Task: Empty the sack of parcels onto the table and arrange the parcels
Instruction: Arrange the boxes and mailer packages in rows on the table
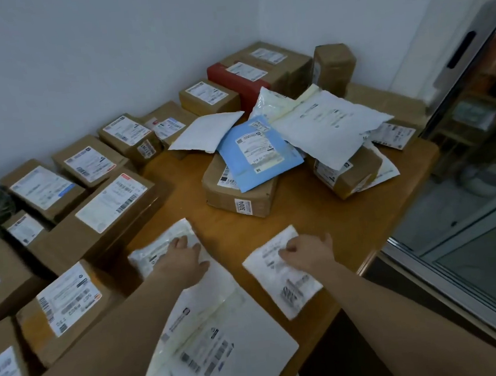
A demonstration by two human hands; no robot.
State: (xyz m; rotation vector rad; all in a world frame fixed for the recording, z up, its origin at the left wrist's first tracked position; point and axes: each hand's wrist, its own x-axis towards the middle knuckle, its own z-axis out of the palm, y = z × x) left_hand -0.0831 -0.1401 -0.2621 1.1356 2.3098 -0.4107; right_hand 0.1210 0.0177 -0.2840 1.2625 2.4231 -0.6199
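Bench (pixel 304 218), wooden, set into the room corner. Cardboard boxes (pixel 115 206), labelled, ranked in rows along left edge and toward far corner; stiff, likely the heaviest lots, best taken by two opposite sides. Heap (pixel 325 125) of unsorted parcels toward far right corner: taped brown cartons beneath, blue mailer (pixel 260 153) and white mailers slumped on top; soft, slick-skinned, liable to slide if pulled from below, so better lifted from the top down. Large white mailer (pixel 224 335), flat at near edge, partly under left forearm; limp, probably light, best held at an edge with support beneath. Left pouch (pixel 156 251) and right pouch (pixel 285 278), small white poly bags toward near edge, bare bench between them; thin, crinkled, easily slid or pinched at a corner. Left grip (pixel 184 260), fingers laid flat, pressing left pouch. Right grip (pixel 307 253), fingers curled onto far end of right pouch, seemingly pinching its film.
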